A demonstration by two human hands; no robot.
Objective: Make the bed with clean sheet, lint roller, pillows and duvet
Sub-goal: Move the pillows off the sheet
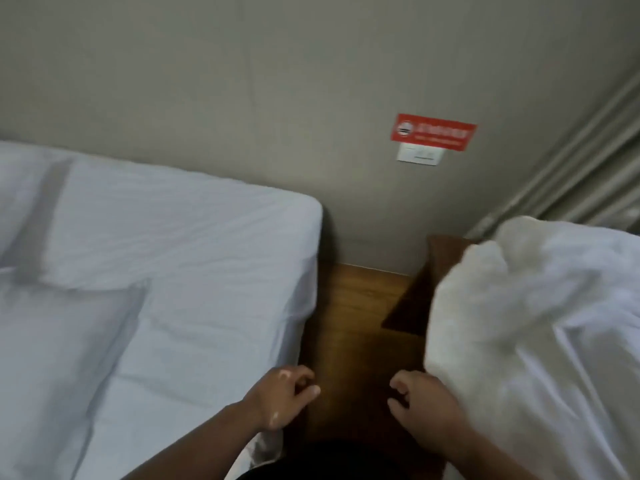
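Over floor (353, 323) between bed (190, 237) and duvet (519, 323): left hand (284, 396), right hand (422, 410), fingers loosely curled, empty; nightstand (412, 306) beyond.

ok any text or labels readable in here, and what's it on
Red sign on the wall: white lettering beside a round symbol, too blurred to read.
White plate just under it: faint marks, unreadable.
No other text shows.
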